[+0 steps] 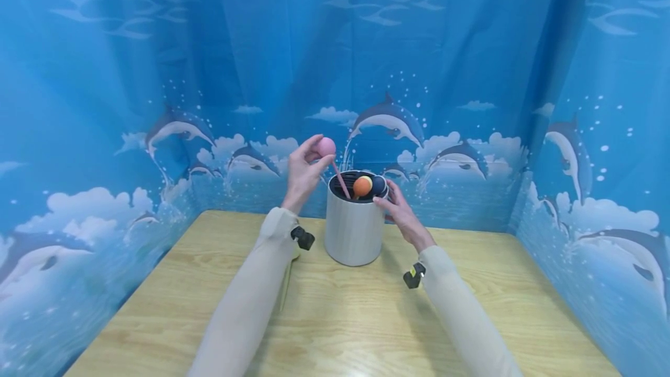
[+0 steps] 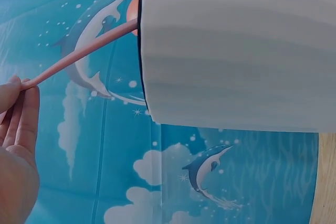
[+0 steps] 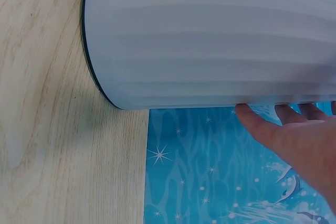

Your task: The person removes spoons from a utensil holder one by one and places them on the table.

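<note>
My left hand (image 1: pixel 305 173) pinches the handle of a pink utensil (image 1: pixel 342 184) just below its round head, thumb against fingertips. The handle slants down into the black slotted top of a white cylindrical utensil holder (image 1: pixel 352 231); its lower end is hidden inside. In the left wrist view the pink handle (image 2: pixel 84 52) reaches from my fingertips to the holder's dark rim. My right hand (image 1: pixel 400 212) holds the holder's upper right side, thumb in front and fingers round the far side. Between my hands, an orange utensil head (image 1: pixel 362 186) and a dark blue one (image 1: pixel 378 185) stick up from the top.
On the wooden table (image 1: pixel 335 319), left of the holder, lies a thin yellow-green utensil (image 1: pixel 285 287), partly covered by my left sleeve. A blue curtain (image 1: pixel 445 63) printed with dolphins rises behind the table and on both sides.
</note>
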`<control>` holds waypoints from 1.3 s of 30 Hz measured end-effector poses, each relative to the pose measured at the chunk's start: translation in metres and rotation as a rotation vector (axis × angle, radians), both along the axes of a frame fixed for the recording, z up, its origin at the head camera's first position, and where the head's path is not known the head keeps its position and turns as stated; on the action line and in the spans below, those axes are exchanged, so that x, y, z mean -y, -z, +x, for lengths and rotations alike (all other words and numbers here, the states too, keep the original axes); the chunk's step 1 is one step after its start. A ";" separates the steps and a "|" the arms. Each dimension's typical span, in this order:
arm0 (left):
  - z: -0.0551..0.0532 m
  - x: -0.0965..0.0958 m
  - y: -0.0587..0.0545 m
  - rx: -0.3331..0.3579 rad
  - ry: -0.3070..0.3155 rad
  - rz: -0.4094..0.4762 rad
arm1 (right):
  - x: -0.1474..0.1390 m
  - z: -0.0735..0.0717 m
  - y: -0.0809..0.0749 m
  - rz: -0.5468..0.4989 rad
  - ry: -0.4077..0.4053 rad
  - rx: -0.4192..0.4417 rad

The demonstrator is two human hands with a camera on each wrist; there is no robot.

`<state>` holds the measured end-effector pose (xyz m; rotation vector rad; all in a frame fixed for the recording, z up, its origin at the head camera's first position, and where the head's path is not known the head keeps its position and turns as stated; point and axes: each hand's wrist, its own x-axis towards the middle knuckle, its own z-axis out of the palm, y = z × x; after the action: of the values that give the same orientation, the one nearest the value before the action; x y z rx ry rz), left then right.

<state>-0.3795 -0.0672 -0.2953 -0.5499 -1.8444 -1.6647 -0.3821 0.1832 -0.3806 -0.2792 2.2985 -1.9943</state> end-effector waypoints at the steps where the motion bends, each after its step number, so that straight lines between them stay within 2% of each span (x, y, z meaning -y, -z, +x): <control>1: 0.000 0.001 -0.001 -0.006 0.001 0.014 | 0.000 0.000 0.000 0.000 0.000 0.000; 12: 0.005 0.019 -0.011 -0.039 -0.036 0.082 | 0.000 -0.001 -0.001 0.007 -0.005 0.001; 17: 0.002 0.023 -0.013 -0.049 -0.049 0.115 | -0.004 -0.001 -0.001 0.011 0.003 0.003; 24: 0.004 0.031 -0.009 -0.042 -0.054 0.138 | -0.005 0.000 -0.003 0.010 0.004 0.000; 39: 0.013 0.051 0.007 0.017 -0.039 0.144 | 0.000 0.000 -0.001 -0.006 0.002 0.012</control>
<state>-0.3663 -0.1179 -0.3019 -0.4377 -1.7199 -1.7643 -0.3826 0.1836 -0.3797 -0.2654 2.2866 -1.9988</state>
